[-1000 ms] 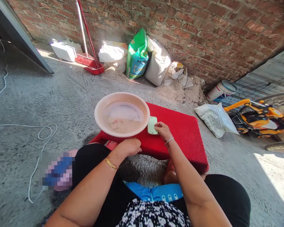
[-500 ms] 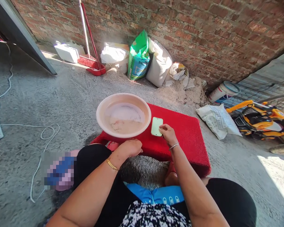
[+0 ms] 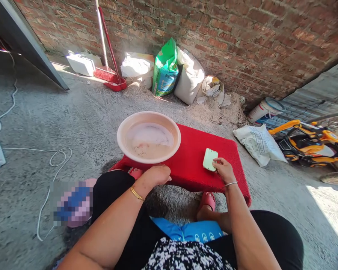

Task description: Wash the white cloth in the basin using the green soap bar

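A small, flat, pale green case with rounded corners is pinched by one edge in my right hand, over the right part of the red cloth-covered bench. My left hand is at the bench's front edge, just below the basin; its fingers are curled together and anything inside them is hidden. At the bench's left end stands a wide pale pink basin. Cloudy water with darker bits in it shows inside the basin.
Sacks, among them a green bag, lean by the brick wall beside a red dustpan. On the right are a bucket, a white sack and a yellow toy vehicle. A white cable loops across the left floor.
My right hand has moved right along the bench with the pale green case, away from the basin. My left hand has stayed nearly in place.
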### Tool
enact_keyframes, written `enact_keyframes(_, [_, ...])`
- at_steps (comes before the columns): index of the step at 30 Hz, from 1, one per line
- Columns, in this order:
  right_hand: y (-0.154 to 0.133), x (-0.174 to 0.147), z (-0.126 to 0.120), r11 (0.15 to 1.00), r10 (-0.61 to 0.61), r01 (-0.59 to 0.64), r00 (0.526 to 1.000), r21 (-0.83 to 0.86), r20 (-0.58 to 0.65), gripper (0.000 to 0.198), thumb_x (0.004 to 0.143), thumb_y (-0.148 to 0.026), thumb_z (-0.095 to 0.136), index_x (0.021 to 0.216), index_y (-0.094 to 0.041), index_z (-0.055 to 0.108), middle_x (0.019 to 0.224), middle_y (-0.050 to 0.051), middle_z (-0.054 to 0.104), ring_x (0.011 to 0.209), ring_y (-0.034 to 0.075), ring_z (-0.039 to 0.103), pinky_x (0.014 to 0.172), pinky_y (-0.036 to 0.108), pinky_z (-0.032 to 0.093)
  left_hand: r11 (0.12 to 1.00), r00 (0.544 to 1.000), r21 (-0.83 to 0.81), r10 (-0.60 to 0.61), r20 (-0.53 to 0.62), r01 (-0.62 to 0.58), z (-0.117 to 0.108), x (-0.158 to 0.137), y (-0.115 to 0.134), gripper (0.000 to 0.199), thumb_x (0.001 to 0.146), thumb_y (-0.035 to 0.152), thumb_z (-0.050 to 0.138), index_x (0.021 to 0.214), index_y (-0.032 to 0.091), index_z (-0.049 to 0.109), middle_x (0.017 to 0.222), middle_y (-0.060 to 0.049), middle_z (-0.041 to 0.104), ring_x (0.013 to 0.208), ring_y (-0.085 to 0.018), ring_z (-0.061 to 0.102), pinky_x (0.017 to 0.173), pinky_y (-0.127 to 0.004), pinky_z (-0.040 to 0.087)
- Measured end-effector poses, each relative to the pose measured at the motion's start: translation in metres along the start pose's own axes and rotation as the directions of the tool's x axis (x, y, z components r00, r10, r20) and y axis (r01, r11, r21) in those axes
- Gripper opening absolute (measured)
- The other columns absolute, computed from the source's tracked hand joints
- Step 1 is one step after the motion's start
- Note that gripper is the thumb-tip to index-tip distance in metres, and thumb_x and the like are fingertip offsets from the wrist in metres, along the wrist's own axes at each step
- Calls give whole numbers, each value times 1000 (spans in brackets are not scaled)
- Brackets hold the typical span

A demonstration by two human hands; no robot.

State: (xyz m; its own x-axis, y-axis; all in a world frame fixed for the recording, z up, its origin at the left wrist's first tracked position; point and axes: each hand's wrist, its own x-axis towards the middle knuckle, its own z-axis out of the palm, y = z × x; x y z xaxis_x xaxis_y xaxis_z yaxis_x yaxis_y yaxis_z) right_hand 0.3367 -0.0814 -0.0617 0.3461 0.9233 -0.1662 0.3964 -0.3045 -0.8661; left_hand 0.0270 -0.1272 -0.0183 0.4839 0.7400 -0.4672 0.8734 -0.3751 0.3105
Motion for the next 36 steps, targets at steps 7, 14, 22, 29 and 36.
enact_keyframes(7, [7,-22,-16,998,-11,15,997,58,-73,34,53,-43,58,79,-21,57,55,-4,49,45,11,41,43,25,30,1000,1000,23,2,-28,-1,5,4,-4,31,89,36,52,100,11,68,106,-15,69,101,-24,65,86,-32,51])
enact_keyframes(14, [-14,-42,77,989,-118,94,965,113,233,27,56,-42,61,72,-21,62,56,-4,50,55,12,45,51,23,35,998,1000,54,-11,-19,12,4,9,-4,33,89,37,51,97,10,68,101,-15,70,97,-25,66,85,-33,51])
enact_keyframes(22, [11,-21,-5,996,-83,83,996,-18,30,29,56,-43,59,74,-21,61,53,-5,45,54,12,40,52,25,29,996,998,90,25,-59,-20,6,8,-3,32,89,36,50,97,11,69,102,-15,70,99,-25,66,87,-33,51])
enact_keyframes(29, [14,-25,-16,994,-107,108,993,6,-47,36,60,-47,56,83,-20,61,59,-4,48,54,12,42,50,25,32,995,994,19,97,43,-98,-6,7,0,31,86,39,53,95,15,70,100,-12,71,96,-23,66,81,-30,49])
enact_keyframes(36, [6,-27,24,989,-149,150,988,-10,47,28,62,-44,57,77,-21,62,57,-4,48,56,14,45,54,26,35,958,967,-136,254,-13,-253,-13,17,10,36,88,42,50,115,23,63,107,-6,70,98,-20,64,82,-29,46])
